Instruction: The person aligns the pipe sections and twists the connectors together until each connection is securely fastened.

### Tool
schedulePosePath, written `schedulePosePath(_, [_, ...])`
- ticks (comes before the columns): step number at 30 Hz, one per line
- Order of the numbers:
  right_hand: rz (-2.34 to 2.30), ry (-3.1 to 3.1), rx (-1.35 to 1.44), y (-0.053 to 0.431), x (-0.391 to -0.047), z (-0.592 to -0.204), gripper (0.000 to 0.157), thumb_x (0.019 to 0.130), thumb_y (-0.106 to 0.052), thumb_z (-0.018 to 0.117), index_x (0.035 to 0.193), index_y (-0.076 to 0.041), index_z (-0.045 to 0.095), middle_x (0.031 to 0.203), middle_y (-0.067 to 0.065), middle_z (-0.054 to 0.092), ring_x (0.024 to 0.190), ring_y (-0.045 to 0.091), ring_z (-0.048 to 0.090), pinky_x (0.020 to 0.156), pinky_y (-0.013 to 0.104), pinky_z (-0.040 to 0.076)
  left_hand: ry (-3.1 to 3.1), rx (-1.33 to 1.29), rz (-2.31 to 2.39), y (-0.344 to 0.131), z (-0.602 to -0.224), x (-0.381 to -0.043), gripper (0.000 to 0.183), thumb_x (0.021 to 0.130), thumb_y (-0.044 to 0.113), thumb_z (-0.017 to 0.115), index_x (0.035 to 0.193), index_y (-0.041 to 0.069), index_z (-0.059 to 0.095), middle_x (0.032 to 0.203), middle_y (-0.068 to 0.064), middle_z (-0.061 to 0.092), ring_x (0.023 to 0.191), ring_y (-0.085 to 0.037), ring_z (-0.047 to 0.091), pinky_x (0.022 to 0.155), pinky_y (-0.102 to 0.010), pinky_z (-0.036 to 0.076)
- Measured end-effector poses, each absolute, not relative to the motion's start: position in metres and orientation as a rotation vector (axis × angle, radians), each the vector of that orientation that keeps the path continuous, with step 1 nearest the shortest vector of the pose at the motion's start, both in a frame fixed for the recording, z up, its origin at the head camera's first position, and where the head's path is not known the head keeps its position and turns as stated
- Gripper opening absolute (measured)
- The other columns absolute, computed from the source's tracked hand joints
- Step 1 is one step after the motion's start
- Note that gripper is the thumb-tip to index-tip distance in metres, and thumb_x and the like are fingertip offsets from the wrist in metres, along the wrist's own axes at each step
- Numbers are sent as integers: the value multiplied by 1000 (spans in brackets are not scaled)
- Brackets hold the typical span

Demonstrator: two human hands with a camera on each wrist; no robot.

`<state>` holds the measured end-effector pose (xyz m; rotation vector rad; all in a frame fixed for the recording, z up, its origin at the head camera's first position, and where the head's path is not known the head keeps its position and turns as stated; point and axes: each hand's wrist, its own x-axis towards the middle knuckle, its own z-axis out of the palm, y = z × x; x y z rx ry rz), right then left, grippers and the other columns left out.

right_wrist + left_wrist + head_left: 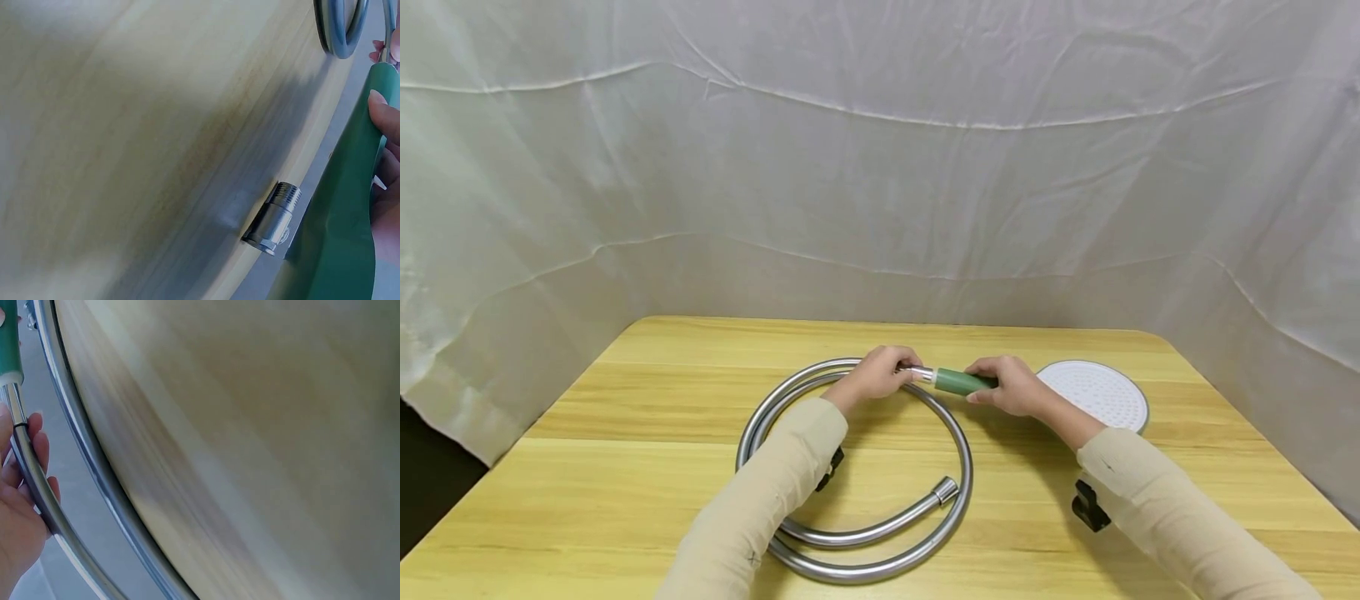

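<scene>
Above the pale yellow wood-grain table (587, 492), I observe a green-handled shower head (958, 382) with a round white perforated face (1093, 396) turned upward at right. The right hand (1011, 386) grasps the green handle. The left hand (880, 372) grips the coiled silver-grey flexible hose (857, 573) at its end — the shiny chrome sleeve (922, 374) meets the handle's pale collar; I cannot tell whether it is threaded tight. The hose's flared metal end fitting (945, 490) lies within the coil. My right-wrist view shows a small threaded metal connector (273, 219) near the table edge.
</scene>
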<state>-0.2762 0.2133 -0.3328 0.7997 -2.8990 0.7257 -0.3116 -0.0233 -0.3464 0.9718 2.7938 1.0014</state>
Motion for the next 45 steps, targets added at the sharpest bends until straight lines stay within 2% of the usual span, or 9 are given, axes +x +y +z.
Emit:
schedulePosePath(10, [734,-2897,799,213,-277,-333,32,80,-12,71,108,1,64,102,17,68,79,17,58,70,32,47,2832,982,1034,-23,-349,-313,17,85,18,67,97,7,64,93,-6,65,84,-15,58,78,-28,46])
schedulePosePath(16, [743,-2901,792,212,-276,-333,32,81,-12,71,109,1,64,103,17,68,80,18,59,70,33,48,2805,988,1016,-23,-349,-315,33,87,18,65,114,0,63,109,-13,66,97,-22,61,85,-32,49])
schedulePosePath(19, [745,-2905,791,211,-277,-332,32,81,-12,71,109,1,64,103,17,68,80,18,59,70,33,48,2818,997,989,-23,-349,-316,27,87,18,64,108,1,67,105,-11,69,90,-19,62,79,-28,49])
schedulePosePath(23, [746,-2911,790,211,-277,-331,32,81,-12,71,109,2,64,103,17,68,80,18,59,70,33,48,2849,1008,951,-23,-350,-316,19,86,20,65,99,6,68,93,-6,69,77,-12,56,71,-24,44])
schedulePosePath(31, [736,-2902,826,211,-277,-330,31,80,-10,71,107,2,64,100,17,69,78,17,59,69,31,48,2879,1062,892,-23,-348,-314,18,84,21,67,97,8,66,84,-4,66,68,-10,47,65,-23,40])
schedulePosePath(40, [740,-2900,832,213,-278,-329,31,80,-9,70,108,3,64,100,17,69,79,17,60,69,32,48,2860,1054,890,-22,-347,-313,17,87,21,65,98,8,65,89,-4,67,72,-11,49,70,-25,42])
schedulePosePath(45, [727,-2906,821,213,-279,-329,31,80,-11,71,108,2,64,100,17,69,78,17,59,69,31,48,2842,1016,894,-21,-346,-313,17,92,19,58,101,7,66,90,-4,67,72,-11,50,70,-25,42])
